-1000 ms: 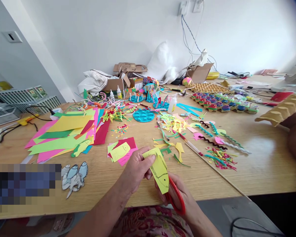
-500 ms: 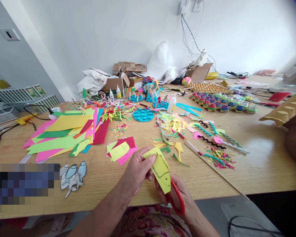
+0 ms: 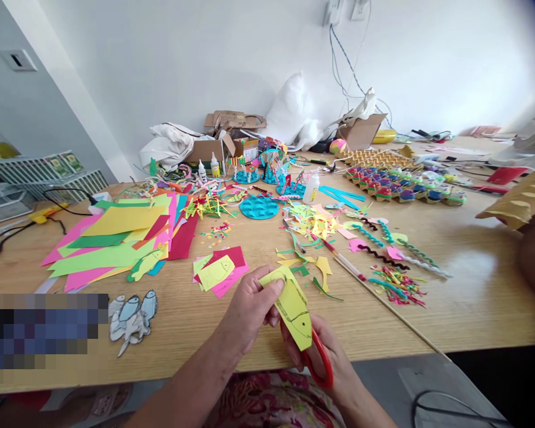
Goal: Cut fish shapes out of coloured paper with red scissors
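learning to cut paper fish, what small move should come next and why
Probably snip around the drawn fish's head: the left hand grips the yellow paper, the right hand has the red-handled scissors behind it, and spare paper shows beyond the head.

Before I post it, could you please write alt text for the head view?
A person's left hand holds yellow paper bearing a fish drawing; the right hand holds red-handled scissors partly behind it. Colored paper sheets and fish cutouts lie leftward on a wooden table.
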The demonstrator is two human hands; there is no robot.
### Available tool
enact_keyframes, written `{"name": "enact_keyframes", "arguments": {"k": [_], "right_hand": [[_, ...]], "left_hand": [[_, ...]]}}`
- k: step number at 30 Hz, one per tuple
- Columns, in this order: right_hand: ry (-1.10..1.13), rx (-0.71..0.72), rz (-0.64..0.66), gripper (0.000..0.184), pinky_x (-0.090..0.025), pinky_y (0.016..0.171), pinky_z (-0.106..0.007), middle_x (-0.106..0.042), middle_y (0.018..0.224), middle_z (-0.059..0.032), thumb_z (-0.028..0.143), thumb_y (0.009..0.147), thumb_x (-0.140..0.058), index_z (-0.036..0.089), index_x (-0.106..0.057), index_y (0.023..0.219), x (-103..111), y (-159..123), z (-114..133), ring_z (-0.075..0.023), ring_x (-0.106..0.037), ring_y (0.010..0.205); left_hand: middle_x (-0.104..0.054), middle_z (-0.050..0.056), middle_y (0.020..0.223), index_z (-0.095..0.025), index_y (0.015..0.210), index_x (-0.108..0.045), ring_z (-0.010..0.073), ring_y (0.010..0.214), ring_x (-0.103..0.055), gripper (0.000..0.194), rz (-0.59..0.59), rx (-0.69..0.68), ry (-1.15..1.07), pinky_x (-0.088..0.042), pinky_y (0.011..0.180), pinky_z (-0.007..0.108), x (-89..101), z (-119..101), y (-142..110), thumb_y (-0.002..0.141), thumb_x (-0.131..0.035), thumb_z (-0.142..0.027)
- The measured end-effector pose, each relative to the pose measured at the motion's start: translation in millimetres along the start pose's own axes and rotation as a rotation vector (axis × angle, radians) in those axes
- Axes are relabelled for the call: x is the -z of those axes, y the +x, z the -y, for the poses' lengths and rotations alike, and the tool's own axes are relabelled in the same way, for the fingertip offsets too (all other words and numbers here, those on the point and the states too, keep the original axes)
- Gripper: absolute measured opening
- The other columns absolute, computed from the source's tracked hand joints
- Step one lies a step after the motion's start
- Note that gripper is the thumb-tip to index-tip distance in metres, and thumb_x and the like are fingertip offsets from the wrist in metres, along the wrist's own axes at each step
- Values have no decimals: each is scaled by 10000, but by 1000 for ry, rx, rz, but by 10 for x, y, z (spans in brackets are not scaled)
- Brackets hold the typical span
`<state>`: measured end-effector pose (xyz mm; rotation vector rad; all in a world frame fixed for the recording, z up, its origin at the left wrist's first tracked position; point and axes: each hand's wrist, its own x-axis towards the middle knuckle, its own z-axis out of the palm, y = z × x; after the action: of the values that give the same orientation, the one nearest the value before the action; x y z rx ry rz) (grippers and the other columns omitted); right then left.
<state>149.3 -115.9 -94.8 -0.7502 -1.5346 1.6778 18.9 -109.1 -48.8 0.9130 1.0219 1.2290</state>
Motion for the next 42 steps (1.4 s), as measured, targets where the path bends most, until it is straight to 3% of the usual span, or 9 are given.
{"name": "enact_keyframes", "arguments": {"k": [15,29,34,42], "right_hand": [[24,-36,-13,473,-241,354,-202,-392,414,57,573,843,-414,142,-608,871,7,-7,-89,-82,-292,345],[12,-44,-10,496,-231,376,-206,-387,429,59,582,843,-401,132,-610,851,-20,-3,-22,-77,-280,363],[12,10,-27,456,-284,439,-215,-434,476,48,580,816,-470,152,-628,822,-8,-12,4,-93,-333,435],[-6,46,-34,481,-266,423,-223,-433,446,47,594,818,-455,153,-646,792,14,-6,-44,-95,-322,407]], "left_hand": [[-434,-85,477,-170,679,-478,20,365,-336,165,31,-12,-26,-298,339,115,7,27,-12,771,-530,-296],[-442,-81,481,-170,682,-479,18,360,-340,188,15,-37,19,-302,340,116,19,55,-6,788,-506,-322],[-440,-82,480,-176,688,-478,21,359,-341,168,29,-23,22,-304,336,116,19,55,-19,783,-511,-311],[-440,-77,481,-177,699,-492,26,360,-335,172,17,8,29,-299,333,124,4,44,-27,766,-525,-332]]}}
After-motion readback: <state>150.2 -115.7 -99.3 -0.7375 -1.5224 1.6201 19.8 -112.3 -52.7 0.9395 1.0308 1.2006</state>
